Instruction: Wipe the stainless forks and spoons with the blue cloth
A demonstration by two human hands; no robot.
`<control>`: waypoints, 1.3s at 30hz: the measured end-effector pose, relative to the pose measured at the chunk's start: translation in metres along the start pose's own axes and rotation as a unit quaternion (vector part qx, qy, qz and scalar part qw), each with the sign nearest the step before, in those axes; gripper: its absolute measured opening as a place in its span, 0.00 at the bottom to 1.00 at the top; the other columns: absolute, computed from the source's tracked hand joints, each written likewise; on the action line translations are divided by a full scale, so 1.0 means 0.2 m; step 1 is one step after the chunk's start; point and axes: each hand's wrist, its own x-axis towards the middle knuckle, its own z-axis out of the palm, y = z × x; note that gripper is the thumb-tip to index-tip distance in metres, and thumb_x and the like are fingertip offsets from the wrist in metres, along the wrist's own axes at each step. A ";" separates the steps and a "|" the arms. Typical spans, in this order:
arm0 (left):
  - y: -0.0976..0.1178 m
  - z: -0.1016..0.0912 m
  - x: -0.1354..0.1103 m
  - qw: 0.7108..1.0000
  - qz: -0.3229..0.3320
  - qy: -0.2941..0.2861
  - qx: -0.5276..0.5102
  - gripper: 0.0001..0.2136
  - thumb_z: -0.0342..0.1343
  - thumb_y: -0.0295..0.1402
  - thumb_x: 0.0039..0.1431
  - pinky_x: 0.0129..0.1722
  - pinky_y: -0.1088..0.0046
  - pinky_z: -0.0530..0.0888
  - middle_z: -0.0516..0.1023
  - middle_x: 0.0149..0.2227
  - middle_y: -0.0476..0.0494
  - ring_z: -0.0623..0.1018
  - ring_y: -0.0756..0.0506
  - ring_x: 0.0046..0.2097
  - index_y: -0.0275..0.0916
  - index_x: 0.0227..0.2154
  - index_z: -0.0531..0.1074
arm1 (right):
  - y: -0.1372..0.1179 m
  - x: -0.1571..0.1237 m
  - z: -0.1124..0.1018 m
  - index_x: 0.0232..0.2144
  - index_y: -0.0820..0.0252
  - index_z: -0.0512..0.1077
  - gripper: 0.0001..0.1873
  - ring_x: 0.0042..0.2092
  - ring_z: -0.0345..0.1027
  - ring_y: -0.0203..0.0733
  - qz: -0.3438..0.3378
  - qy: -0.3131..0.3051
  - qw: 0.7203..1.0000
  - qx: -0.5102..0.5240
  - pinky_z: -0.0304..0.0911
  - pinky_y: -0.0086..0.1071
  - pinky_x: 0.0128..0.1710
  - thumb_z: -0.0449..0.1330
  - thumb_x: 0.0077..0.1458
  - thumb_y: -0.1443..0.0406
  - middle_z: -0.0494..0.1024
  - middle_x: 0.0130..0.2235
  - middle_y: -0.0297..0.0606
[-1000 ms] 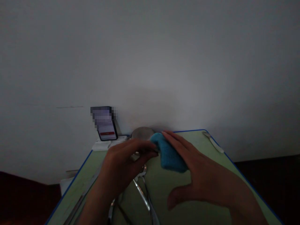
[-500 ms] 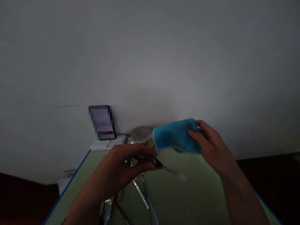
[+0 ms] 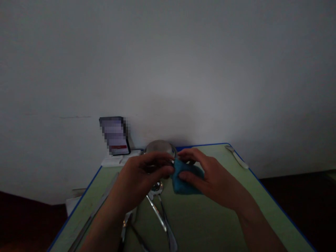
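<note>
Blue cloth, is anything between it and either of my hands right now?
Nothing visible. The right hand grips the blue cloth, and the curled fingertips of the left hand meet the cloth's left edge. The metal bowl stands behind them and loose cutlery lies on the table nearer the camera, neither in between.

Both bare hands meet at centre frame, fingertips close together. L hand (image 3: 145, 172) shows its back to the camera, fingers curled in w/ thumb pinched against them. R hand (image 3: 210, 176) angles inward, fingers bent, thumb pressed beneath in a closed grip. L forearm (image 3: 105, 224) rises from bottom left, R forearm (image 3: 258, 227) from bottom right; wrists approx. level, both arms bare.
</note>
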 end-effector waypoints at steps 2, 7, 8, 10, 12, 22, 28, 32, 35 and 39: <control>0.00 0.02 0.00 0.999 -0.004 -0.003 -0.035 0.07 0.61 0.32 0.47 0.30 0.80 0.73 0.79 0.28 0.52 0.77 0.50 0.30 0.43 0.32 0.75 | 0.01 0.01 -0.01 0.44 0.55 0.66 0.16 0.44 0.65 0.40 -0.007 -0.041 0.999 -0.020 0.58 0.34 0.43 0.56 0.53 0.57 0.73 0.43 0.36; 0.01 0.06 0.00 0.996 -0.011 -0.029 -0.080 0.07 0.61 0.29 0.47 0.27 0.84 0.71 0.78 0.26 0.54 0.76 0.53 0.29 0.43 0.32 0.75 | 0.02 0.00 -0.03 0.39 0.57 0.67 0.15 0.34 0.65 0.35 -0.019 -0.086 0.995 -0.052 0.57 0.28 0.32 0.57 0.52 0.55 0.73 0.34 0.32; 0.01 0.06 0.01 0.996 -0.011 -0.029 -0.080 0.07 0.61 0.28 0.48 0.28 0.84 0.71 0.78 0.26 0.54 0.76 0.53 0.29 0.43 0.32 0.75 | 0.02 0.00 -0.02 0.38 0.57 0.67 0.15 0.34 0.65 0.35 -0.025 -0.084 0.994 -0.065 0.56 0.28 0.31 0.57 0.52 0.56 0.73 0.34 0.32; 0.01 0.06 0.01 0.997 -0.008 -0.020 -0.074 0.07 0.61 0.28 0.48 0.29 0.85 0.71 0.77 0.26 0.54 0.76 0.54 0.29 0.43 0.32 0.75 | 0.03 0.00 -0.02 0.38 0.58 0.66 0.14 0.34 0.65 0.35 -0.045 -0.080 0.992 -0.090 0.55 0.29 0.32 0.55 0.54 0.56 0.73 0.34 0.33; 0.01 0.06 0.01 0.997 -0.008 -0.007 -0.070 0.07 0.61 0.27 0.47 0.30 0.85 0.71 0.78 0.27 0.54 0.76 0.54 0.30 0.42 0.32 0.75 | 0.03 0.00 -0.01 0.39 0.59 0.65 0.13 0.36 0.65 0.36 -0.066 -0.077 0.989 -0.109 0.55 0.30 0.35 0.53 0.55 0.57 0.73 0.36 0.34; 0.03 0.06 -0.01 0.990 -0.011 -0.008 -0.138 0.09 0.63 0.27 0.45 0.28 0.84 0.72 0.77 0.25 0.54 0.76 0.54 0.28 0.44 0.32 0.76 | 0.04 -0.03 -0.13 0.35 0.59 0.67 0.10 0.32 0.64 0.32 -0.060 -0.147 0.985 -0.062 0.56 0.26 0.32 0.53 0.56 0.59 0.72 0.32 0.31; -0.01 0.04 0.01 0.981 -0.025 -0.010 -0.192 0.09 0.63 0.26 0.45 0.26 0.87 0.70 0.76 0.23 0.55 0.74 0.56 0.26 0.45 0.30 0.77 | 0.07 -0.05 -0.20 0.39 0.59 0.69 0.17 0.33 0.67 0.35 0.020 -0.209 0.976 -0.058 0.60 0.28 0.31 0.52 0.55 0.54 0.74 0.33 0.34; -0.02 0.02 0.01 0.984 -0.016 -0.007 -0.179 0.08 0.62 0.26 0.46 0.26 0.87 0.70 0.76 0.23 0.55 0.74 0.56 0.26 0.44 0.30 0.76 | 0.07 -0.09 -0.24 0.41 0.58 0.69 0.18 0.33 0.68 0.36 0.037 -0.202 0.975 -0.085 0.61 0.28 0.30 0.51 0.56 0.54 0.75 0.33 0.35; -0.02 0.00 0.00 0.985 -0.014 -0.029 -0.171 0.07 0.62 0.26 0.47 0.27 0.86 0.71 0.76 0.25 0.55 0.75 0.56 0.27 0.43 0.31 0.74 | 0.07 -0.10 -0.26 0.42 0.57 0.69 0.18 0.36 0.69 0.38 0.035 -0.187 0.976 -0.110 0.62 0.29 0.32 0.52 0.54 0.54 0.76 0.37 0.36; -0.04 -0.04 0.01 0.992 -0.034 -0.087 -0.089 0.03 0.60 0.30 0.49 0.28 0.82 0.72 0.76 0.28 0.51 0.75 0.53 0.29 0.39 0.28 0.73 | 0.07 -0.08 -0.23 0.43 0.53 0.68 0.15 0.40 0.67 0.37 0.014 -0.120 0.981 -0.152 0.61 0.31 0.40 0.57 0.52 0.59 0.74 0.40 0.32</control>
